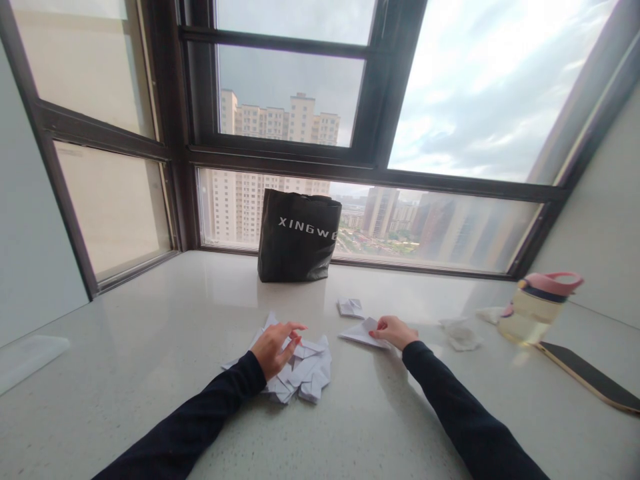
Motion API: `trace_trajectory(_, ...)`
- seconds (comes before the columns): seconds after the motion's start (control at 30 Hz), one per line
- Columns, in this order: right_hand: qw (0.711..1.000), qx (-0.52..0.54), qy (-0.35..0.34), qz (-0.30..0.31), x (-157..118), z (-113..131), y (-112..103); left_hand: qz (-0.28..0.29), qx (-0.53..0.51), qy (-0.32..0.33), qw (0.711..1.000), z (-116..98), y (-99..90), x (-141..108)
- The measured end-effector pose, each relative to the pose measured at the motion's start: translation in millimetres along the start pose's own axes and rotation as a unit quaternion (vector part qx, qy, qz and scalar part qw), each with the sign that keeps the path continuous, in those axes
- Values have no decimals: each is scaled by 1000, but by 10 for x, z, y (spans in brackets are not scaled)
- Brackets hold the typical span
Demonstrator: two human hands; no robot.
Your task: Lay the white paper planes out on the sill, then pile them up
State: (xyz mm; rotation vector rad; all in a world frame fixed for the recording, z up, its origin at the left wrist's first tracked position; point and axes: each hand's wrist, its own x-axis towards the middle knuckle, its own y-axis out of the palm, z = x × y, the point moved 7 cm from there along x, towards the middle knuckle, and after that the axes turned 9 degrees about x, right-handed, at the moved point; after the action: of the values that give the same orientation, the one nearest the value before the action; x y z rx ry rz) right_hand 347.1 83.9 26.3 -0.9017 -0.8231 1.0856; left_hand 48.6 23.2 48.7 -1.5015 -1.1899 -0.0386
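A heap of folded white paper pieces [313, 370] lies on the pale speckled sill. Over the heap's left part hovers my left hand [276, 347], its fingers apart and nothing visible between them. To the right, my right hand [395, 332] pinches the right end of a folded white paper [361, 333], thumb and fingers closed on it. Just behind that paper lies a small folded paper square [351, 307], touched by neither hand.
A black bag [300, 243] stands by the window. On the right are crumpled tissue [463, 335], a bottle with a pink lid [533, 310] and a dark phone [590, 373]. A translucent white object [33, 360] lies at the far left.
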Motion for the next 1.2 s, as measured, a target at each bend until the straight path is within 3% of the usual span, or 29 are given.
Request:
trace_trajectory(0.3,999,10,20,30,-17,-21,33,-5,1,5,1000,-6,-7,-2)
trace_trajectory(0.7,1000,18,14,-17,-56,-26,-28,-1,9,0,1000,28,18,1)
trace_trajectory(0.9,998,40,7,-42,-54,20,-128,0,68,-23,997,155,47,12)
trace_trajectory(0.97,996,58,1,-74,-65,83,-208,20,102,-47,993,202,82,-6)
trace_trajectory(1.1,970,132,-61,-195,-193,330,-408,61,156,-78,983,229,135,-53)
trace_trajectory(1.2,954,164,-125,-219,-325,566,-419,88,171,-77,978,196,149,-64)
